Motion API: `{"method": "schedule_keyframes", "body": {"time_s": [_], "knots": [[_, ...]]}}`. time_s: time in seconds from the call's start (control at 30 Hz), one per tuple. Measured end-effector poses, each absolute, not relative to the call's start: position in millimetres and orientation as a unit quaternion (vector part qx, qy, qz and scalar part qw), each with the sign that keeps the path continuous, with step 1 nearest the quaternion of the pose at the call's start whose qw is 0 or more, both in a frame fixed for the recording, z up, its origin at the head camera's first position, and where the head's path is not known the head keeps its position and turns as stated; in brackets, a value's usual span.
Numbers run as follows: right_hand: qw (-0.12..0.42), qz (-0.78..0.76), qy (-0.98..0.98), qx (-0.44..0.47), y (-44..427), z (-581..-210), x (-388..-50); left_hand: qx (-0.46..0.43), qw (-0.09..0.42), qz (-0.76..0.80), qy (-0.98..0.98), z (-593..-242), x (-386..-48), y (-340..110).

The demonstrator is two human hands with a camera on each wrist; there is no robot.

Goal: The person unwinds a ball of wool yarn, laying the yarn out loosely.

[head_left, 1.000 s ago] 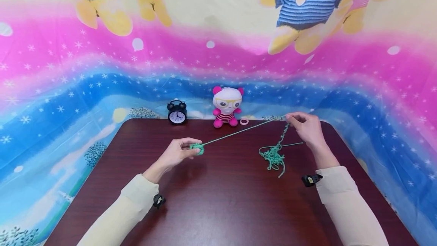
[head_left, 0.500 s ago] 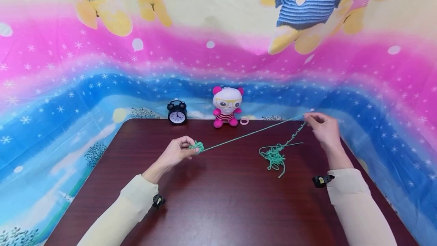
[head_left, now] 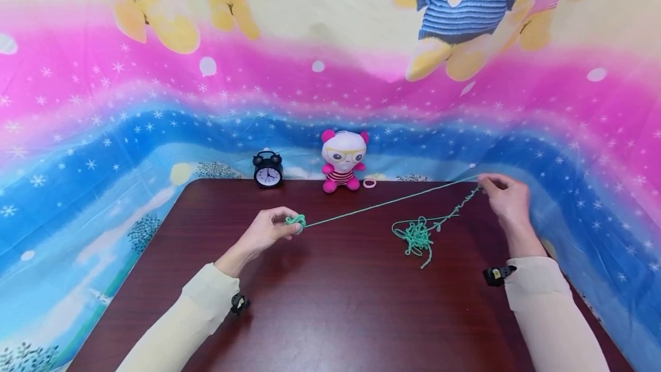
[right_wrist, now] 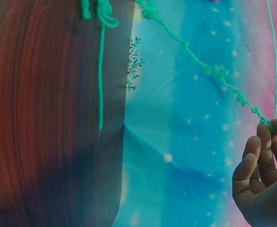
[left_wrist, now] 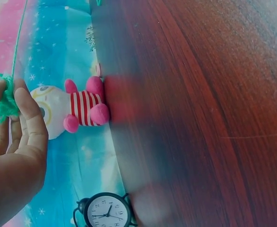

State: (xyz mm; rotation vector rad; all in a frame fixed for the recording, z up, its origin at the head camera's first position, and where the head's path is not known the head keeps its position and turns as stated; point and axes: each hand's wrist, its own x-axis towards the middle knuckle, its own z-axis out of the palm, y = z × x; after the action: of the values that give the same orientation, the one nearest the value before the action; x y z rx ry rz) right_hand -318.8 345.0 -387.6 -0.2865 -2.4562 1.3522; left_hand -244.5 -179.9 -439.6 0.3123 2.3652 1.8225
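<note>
Between thumb and fingers, my left hand [head_left: 262, 231] pinches a small bundle of green yarn [left_wrist: 6, 101] above the table's left half. From it a taut strand [head_left: 387, 204] rises to my right hand [head_left: 508, 195], which pinches the yarn at the back right. Below the right fingertips a kinked, twisted length [right_wrist: 207, 70] slopes down to a loose green tangle [head_left: 417, 236] on the table. One loose end of the tangle points toward the front, and another strand reaches to the right.
Along the back of the dark wooden table [head_left: 330, 303] stand a black alarm clock [head_left: 268, 170] and a pink-and-white plush panda [head_left: 344, 161]. A small pink ring-shaped thing [head_left: 369, 183] lies beside the panda. A printed cloth [head_left: 330, 90] hangs behind and around the table.
My right hand has moved to the right, lengthening the strand between the hands and drawing more twisted yarn up from the tangle. My left hand stays nearly in place, its bundle shifting slightly.
</note>
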Motion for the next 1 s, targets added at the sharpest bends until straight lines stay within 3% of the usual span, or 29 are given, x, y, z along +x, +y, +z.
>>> {"method": "schedule_keyframes", "body": {"time_s": [0.27,0.63,1.0], "knots": [[0.123,0.397,-0.907,-0.068,350.8,-396.7,-318.1,0.088,0.066,0.606,0.788,-438.5,-246.3,-176.9],[-0.01,0.35,-0.937,-0.002,349.0,-414.1,-317.8,0.074,0.052,0.604,0.792,-437.5,-246.1,-176.9],[-0.048,0.342,-0.938,0.028,343.0,-423.8,-320.6,0.089,0.077,0.649,0.752,-436.5,-247.0,-176.8]]}}
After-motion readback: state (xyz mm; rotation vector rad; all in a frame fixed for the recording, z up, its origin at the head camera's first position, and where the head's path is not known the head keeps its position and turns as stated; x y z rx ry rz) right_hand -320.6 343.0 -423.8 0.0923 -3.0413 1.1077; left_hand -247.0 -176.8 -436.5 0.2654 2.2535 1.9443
